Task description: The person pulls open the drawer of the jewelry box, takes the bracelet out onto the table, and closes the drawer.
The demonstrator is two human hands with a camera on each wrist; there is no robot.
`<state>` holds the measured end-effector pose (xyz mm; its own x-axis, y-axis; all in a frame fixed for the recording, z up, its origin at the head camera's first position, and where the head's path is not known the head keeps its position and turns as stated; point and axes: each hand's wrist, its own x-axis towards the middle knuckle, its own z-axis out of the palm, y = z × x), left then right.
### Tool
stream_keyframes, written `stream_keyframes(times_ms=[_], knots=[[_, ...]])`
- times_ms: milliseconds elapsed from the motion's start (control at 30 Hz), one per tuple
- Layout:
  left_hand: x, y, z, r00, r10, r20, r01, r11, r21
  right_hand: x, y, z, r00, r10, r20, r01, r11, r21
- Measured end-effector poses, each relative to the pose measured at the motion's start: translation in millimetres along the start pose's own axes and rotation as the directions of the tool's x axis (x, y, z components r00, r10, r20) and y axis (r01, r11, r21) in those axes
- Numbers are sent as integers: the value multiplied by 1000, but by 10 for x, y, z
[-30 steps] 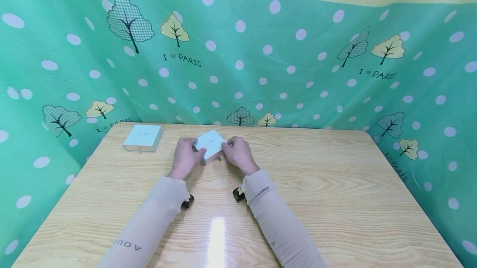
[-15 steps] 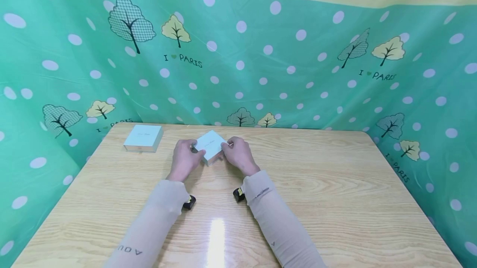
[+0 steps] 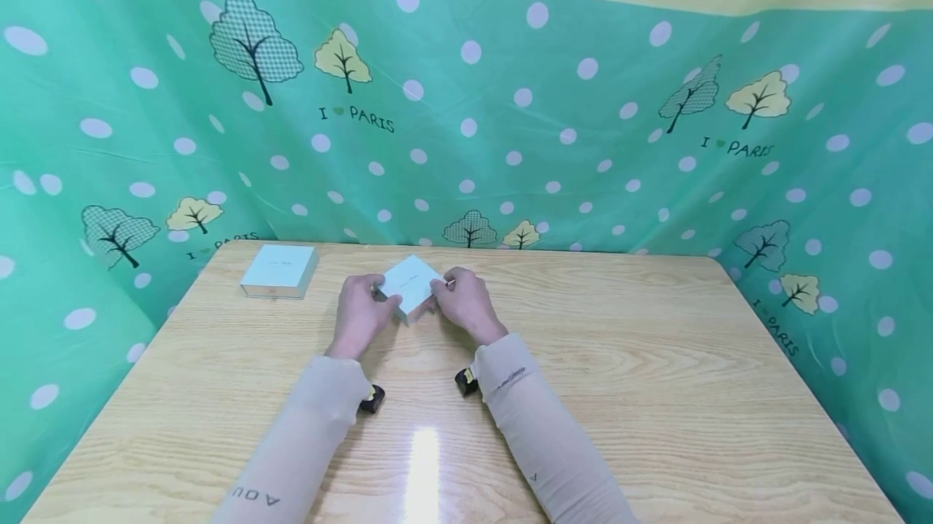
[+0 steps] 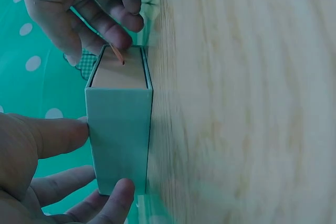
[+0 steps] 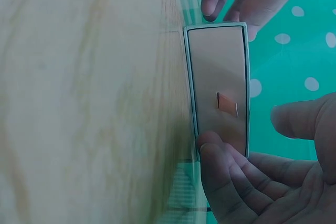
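A small pale-blue drawer box sits turned at an angle on the table, toward its far side. My left hand grips it from the left, thumb on the top and fingers along the side. At the near-right corner is my right hand; in the right wrist view its bent fingers touch the beige drawer front, while the thumb stands off the box. An orange ribbon tab sticks out of that front, apart from the fingers. The drawer looks flush with the sleeve.
A second pale-blue box of similar look stands at the table's far left corner. Behind the wooden table hangs a green dotted curtain, close to the far edge. Each wrist carries a small black camera.
The box and my left hand have shifted very slightly to the left and nearer. My right hand stays almost in place at the box's corner. The second box has not moved.
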<state>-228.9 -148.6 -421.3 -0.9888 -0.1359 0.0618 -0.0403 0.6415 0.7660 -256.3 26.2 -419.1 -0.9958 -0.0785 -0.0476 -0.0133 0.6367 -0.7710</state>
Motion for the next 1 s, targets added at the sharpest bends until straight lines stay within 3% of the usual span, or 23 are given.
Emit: stream_keyframes(times_ms=[1000], knots=[[-18, -35, 1, 999, -42, 0, 42, 998, -38, -23, -13, 6, 1000, 4, 27, -4, 1000, 10]])
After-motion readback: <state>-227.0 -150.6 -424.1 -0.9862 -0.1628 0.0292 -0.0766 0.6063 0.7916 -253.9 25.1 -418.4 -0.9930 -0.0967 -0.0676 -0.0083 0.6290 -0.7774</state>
